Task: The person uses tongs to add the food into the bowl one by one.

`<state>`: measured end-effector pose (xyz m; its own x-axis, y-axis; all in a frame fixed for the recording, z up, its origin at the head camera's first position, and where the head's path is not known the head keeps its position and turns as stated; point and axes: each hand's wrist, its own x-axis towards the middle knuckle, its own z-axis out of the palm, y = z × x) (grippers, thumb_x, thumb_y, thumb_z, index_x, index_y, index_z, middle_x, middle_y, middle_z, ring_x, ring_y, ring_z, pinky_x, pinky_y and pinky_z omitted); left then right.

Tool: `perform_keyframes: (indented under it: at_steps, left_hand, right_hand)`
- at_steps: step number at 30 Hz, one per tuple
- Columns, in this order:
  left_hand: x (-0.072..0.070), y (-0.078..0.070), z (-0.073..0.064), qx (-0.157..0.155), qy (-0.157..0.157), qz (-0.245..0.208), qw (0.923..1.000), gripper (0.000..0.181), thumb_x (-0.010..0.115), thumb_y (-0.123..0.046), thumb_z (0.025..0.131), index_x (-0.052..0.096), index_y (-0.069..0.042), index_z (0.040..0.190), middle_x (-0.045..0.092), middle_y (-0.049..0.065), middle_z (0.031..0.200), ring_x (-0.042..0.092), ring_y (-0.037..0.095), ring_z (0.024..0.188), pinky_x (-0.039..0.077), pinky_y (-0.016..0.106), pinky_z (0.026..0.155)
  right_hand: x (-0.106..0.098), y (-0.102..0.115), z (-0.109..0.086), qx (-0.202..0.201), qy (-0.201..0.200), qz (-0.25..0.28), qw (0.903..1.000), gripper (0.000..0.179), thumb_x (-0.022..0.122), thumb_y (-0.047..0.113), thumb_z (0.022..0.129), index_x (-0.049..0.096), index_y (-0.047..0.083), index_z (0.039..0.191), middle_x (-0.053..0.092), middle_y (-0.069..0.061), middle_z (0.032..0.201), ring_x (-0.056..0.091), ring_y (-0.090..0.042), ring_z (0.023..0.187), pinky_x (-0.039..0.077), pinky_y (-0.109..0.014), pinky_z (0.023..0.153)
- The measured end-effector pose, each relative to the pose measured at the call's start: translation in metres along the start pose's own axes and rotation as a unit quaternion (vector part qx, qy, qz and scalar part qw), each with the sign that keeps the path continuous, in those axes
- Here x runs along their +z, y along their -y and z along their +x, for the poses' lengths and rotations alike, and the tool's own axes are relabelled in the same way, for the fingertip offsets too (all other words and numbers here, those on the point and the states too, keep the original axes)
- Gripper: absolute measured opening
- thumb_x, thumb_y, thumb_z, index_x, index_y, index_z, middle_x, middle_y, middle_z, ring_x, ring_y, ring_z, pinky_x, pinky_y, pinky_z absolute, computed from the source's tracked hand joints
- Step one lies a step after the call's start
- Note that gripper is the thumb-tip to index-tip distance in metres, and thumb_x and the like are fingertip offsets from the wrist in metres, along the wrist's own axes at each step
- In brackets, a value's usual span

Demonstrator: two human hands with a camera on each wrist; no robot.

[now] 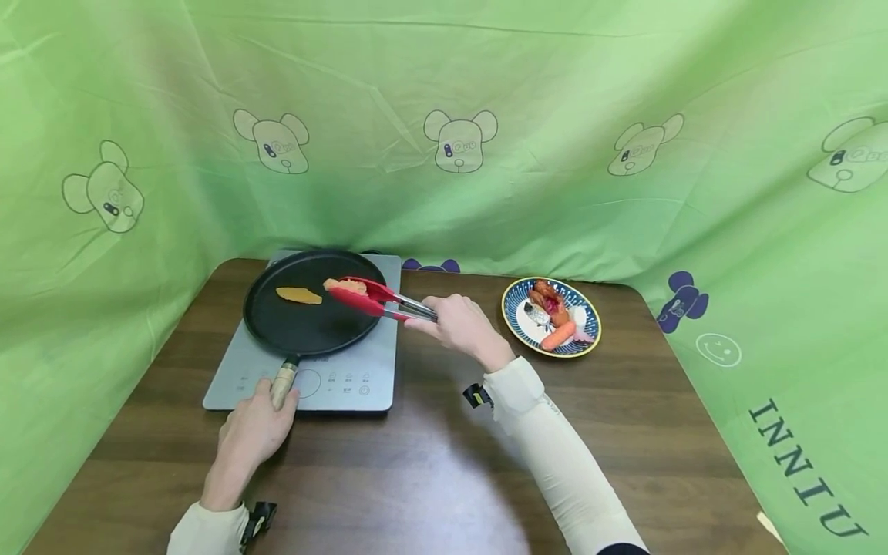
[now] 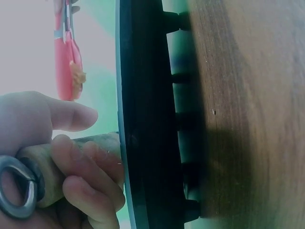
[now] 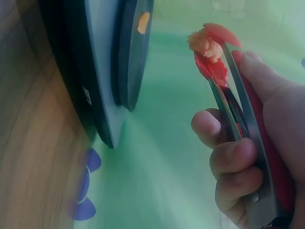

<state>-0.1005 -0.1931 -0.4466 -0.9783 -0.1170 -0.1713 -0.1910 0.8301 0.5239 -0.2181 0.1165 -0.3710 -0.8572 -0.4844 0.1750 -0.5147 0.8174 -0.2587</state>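
Observation:
My left hand (image 1: 255, 424) grips the pale handle (image 1: 284, 383) of a flat black frying pan (image 1: 312, 331). In the left wrist view, its fingers curl round that handle, which ends in a metal ring (image 2: 29, 191). My right hand (image 1: 463, 324) holds red-tipped tongs (image 1: 409, 305) over the pan's right side. Pinched between the tong tips is a golden, crumbly-coated piece of food (image 3: 206, 45), raised above the pan in the right wrist view. A flat orange-yellow piece of food (image 1: 299, 295) lies on the pan's surface.
Under the pan sits a grey induction cooktop (image 1: 236, 378) on the brown wooden table (image 1: 430, 462). A blue-patterned plate (image 1: 515, 317) with a sausage (image 1: 558, 336) and other foods stands to the right. Green cloth (image 1: 375, 154) with bear prints hangs behind and along the sides.

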Motion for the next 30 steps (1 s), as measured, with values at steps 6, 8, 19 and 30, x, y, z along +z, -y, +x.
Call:
perform_keyframes:
  at_steps: [6,8,19,30]
  left_hand:
    - [0.0,0.0,0.0,0.0,0.001,-0.003,1.0,0.063,0.037,-0.052,0.096,0.037,0.006,0.12,0.044,0.012,0.068,0.044,0.024,0.052,0.033,0.036,0.044]
    - [0.0,-0.001,0.0,0.0,0.002,-0.004,1.0,0.063,0.037,-0.052,0.096,0.037,0.006,0.121,0.045,0.012,0.068,0.044,0.024,0.052,0.033,0.036,0.045]
    - [-0.001,-0.001,0.001,-0.006,0.005,-0.004,1.0,0.068,0.035,-0.055,0.095,0.035,0.007,0.124,0.044,0.013,0.069,0.044,0.024,0.053,0.033,0.036,0.045]
    - [0.0,-0.002,0.001,-0.009,0.006,0.003,0.9999,0.069,0.035,-0.055,0.095,0.034,0.007,0.126,0.045,0.013,0.07,0.045,0.025,0.053,0.033,0.037,0.045]
  right_hand:
    - [0.008,0.005,0.002,0.0,0.013,0.003,0.9999,0.037,0.059,0.053,0.088,0.06,0.016,0.087,0.049,0.004,0.061,0.048,-0.015,0.052,0.038,-0.03,0.05]
    - [0.011,0.006,0.003,-0.003,0.013,-0.001,0.9999,0.037,0.059,0.054,0.088,0.06,0.017,0.085,0.048,0.004,0.06,0.048,-0.015,0.052,0.038,-0.03,0.049]
    - [0.02,0.016,0.013,0.0,0.01,0.014,0.9999,0.041,0.057,0.055,0.088,0.061,0.014,0.085,0.047,0.004,0.059,0.047,-0.014,0.051,0.037,-0.029,0.048]
    - [0.025,0.023,0.026,0.016,0.031,0.002,0.9994,0.043,0.054,0.057,0.089,0.057,0.015,0.081,0.048,0.002,0.06,0.049,-0.016,0.052,0.038,-0.029,0.048]
